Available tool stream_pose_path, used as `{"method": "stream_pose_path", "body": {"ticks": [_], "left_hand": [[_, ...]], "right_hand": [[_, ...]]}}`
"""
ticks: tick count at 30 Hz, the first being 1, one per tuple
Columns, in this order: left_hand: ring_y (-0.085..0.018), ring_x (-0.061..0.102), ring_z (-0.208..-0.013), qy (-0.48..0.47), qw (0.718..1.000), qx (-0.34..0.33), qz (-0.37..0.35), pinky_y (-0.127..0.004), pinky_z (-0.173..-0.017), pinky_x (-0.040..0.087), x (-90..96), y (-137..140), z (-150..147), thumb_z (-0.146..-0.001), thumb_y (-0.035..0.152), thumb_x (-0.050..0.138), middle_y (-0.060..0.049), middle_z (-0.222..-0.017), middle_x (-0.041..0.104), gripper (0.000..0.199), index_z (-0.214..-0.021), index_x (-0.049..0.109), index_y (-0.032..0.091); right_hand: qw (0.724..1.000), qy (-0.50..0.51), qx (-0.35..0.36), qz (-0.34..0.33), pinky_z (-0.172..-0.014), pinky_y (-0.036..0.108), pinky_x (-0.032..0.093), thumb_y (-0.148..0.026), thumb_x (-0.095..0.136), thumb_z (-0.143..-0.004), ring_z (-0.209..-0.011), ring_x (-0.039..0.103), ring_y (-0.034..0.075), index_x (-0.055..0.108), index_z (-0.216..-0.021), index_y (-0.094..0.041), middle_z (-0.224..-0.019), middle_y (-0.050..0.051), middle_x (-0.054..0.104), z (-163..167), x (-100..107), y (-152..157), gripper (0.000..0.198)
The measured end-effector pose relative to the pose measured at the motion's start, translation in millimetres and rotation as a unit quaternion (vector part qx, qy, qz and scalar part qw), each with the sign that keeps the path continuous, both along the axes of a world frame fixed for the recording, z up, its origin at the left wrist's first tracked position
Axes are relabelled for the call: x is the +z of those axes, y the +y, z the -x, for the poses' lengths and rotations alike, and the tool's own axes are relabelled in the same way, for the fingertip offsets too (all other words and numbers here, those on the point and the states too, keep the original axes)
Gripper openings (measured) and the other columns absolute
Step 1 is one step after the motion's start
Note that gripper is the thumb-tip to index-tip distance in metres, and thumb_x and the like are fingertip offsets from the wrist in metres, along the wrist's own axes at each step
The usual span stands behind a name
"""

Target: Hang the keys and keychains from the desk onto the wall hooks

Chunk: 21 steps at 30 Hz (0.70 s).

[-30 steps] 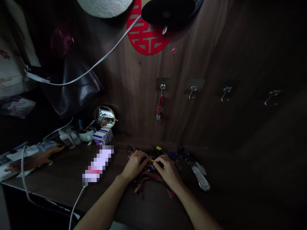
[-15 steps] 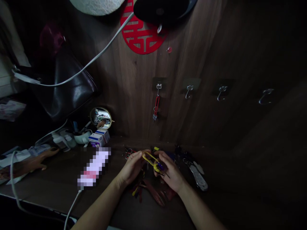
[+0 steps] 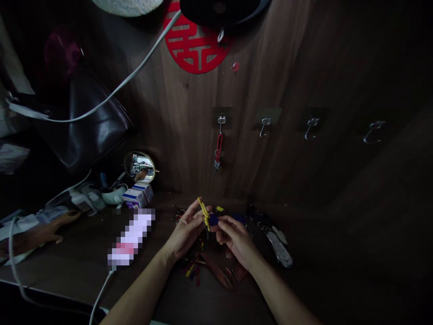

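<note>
Both hands pinching: left hand [image 3: 185, 229] gripping yellow strap [image 3: 204, 213], right hand [image 3: 237, 237] grasping its blue tag [image 3: 213, 220], just above counter [image 3: 84, 266] clutter; keeping strap taut, clear of key pile [image 3: 216, 266]; empty wall hooks [image 3: 265, 126] beyond.

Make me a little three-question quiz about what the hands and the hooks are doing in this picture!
1. True or false: both hands hold the yellow strap up off the shelf.
2. How many metal hooks are on the wooden wall, and how many carry something?
3. Which lies right of the right hand? A) round mirror B) white key fob C) dark bag

Key:
1. True: left hand and right hand pinch it together.
2. Four hooks; only the leftmost hook carries a red key strap.
3. B, the white key fob.
</note>
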<state>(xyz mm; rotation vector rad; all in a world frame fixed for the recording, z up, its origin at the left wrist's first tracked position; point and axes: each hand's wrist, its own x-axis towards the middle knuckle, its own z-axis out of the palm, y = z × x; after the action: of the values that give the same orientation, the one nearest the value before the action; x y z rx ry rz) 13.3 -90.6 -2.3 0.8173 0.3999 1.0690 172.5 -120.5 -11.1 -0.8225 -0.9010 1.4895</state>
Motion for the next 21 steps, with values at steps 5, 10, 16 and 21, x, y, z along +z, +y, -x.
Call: {"method": "stream_pose_path", "body": {"ticks": [5,10,16,21], "left_hand": [[-0.021,0.056,-0.107,0.014,1.0,0.001,-0.004,-0.036,-0.096,0.036,1.5,-1.6,-1.6,-0.073,0.02,0.069,-0.009,-0.118,0.06,0.069,-0.133,0.037,0.028],[-0.019,0.059,-0.1,0.021,1.0,0.001,-0.019,-0.033,-0.091,0.039,-2.0,0.1,-2.9,-0.069,0.019,0.072,-0.007,-0.115,0.061,0.073,-0.132,0.038,0.03],[-0.015,0.062,-0.087,0.026,0.999,0.01,-0.021,-0.029,-0.083,0.043,-4.9,1.7,-4.0,-0.067,0.013,0.073,-0.006,-0.109,0.063,0.077,-0.133,0.037,0.03],[-0.016,0.061,-0.091,0.044,0.998,0.033,-0.027,-0.03,-0.086,0.042,-7.1,2.9,-3.6,-0.069,0.014,0.072,-0.006,-0.11,0.063,0.078,-0.135,0.032,0.03]], "right_hand": [[0.996,-0.081,-0.03,-0.023,-0.048,0.021,0.037,-0.043,0.063,-0.074,-0.049,0.054,0.009,0.055,-0.075,-0.017,-0.065,0.002,0.067,0.2,-1.9,1.1,0.028],[0.983,-0.164,-0.059,-0.054,-0.047,0.022,0.038,-0.051,0.058,-0.075,-0.048,0.054,0.01,0.055,-0.074,-0.017,-0.064,0.003,0.067,1.1,-0.4,1.3,0.034],[0.961,-0.249,-0.067,-0.104,-0.046,0.022,0.04,-0.054,0.048,-0.081,-0.047,0.054,0.011,0.058,-0.077,-0.018,-0.065,0.003,0.066,1.6,-3.8,0.2,0.038],[0.91,-0.341,-0.136,-0.194,-0.053,0.025,0.045,-0.04,0.047,-0.086,-0.053,0.055,0.012,0.064,-0.103,-0.023,-0.074,0.003,0.065,1.0,-7.1,-2.4,0.03]]}}
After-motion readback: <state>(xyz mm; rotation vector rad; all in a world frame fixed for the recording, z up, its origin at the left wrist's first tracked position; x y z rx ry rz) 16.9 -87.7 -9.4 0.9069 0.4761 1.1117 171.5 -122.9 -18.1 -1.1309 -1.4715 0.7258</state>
